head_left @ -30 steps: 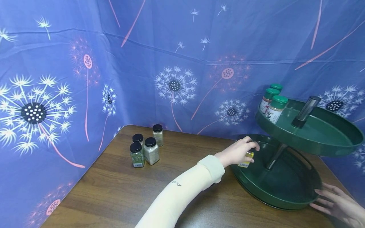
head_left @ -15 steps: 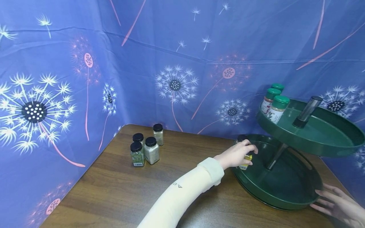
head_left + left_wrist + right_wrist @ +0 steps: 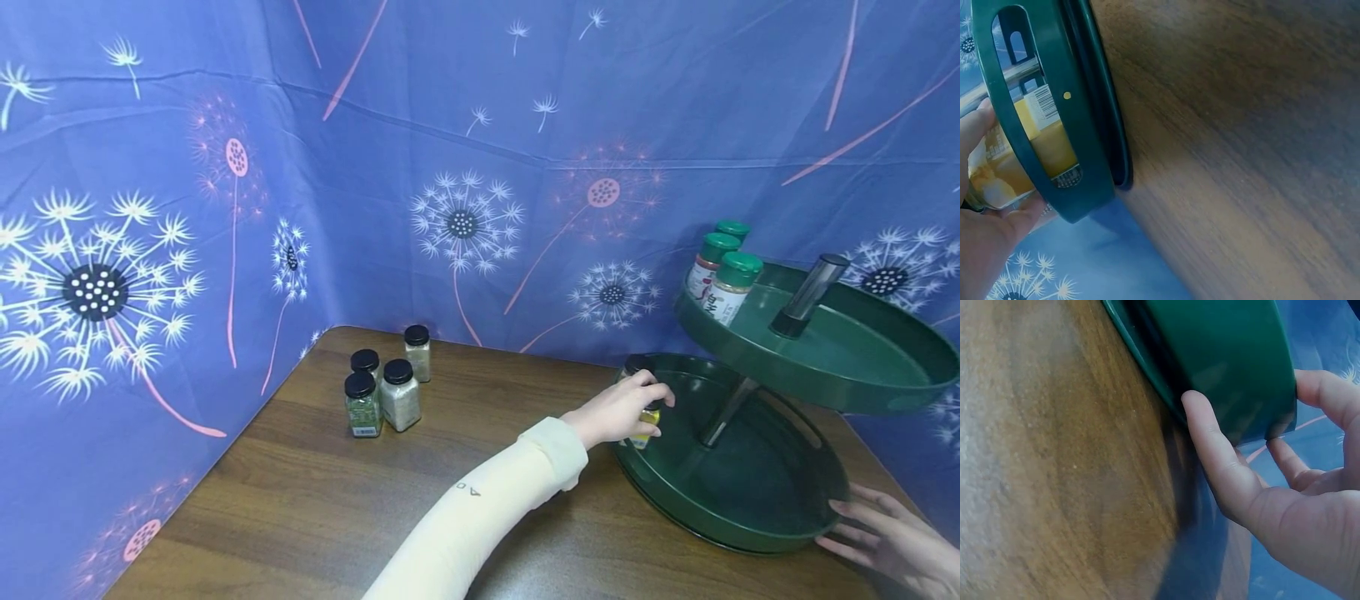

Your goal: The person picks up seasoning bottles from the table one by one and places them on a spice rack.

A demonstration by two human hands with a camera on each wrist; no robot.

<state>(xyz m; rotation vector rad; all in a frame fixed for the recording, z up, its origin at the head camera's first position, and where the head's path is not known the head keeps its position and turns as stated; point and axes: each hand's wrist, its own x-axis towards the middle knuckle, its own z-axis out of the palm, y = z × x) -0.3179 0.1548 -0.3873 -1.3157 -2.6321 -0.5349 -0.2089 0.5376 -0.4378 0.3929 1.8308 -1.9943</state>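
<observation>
My left hand (image 3: 617,410) holds a spice jar with a yellow label (image 3: 645,427) by its upper part, in the lower tier of a green two-tier tray (image 3: 757,492). Through the slot in the tray wall, the left wrist view shows the yellow-labelled jar (image 3: 1057,150) close behind that wall. Another black-capped jar (image 3: 637,363) stands just behind the hand, mostly hidden. At the tray's right side, my right hand (image 3: 892,537) touches the lower tier's rim with spread fingers; in the right wrist view, fingertips (image 3: 1199,406) rest against the green wall.
Several black-capped spice jars (image 3: 400,400) stand grouped on the wooden table (image 3: 300,500) at left. Green-capped jars (image 3: 731,287) occupy the upper tier's left side. A metal post (image 3: 813,287) rises through the tiers. A blue dandelion-print cloth (image 3: 360,208) hangs behind.
My left hand and the yellow-labelled jar have shifted slightly left, towards the tray wall. The black-capped jar behind has come into sight. My right hand stays at the rim.
</observation>
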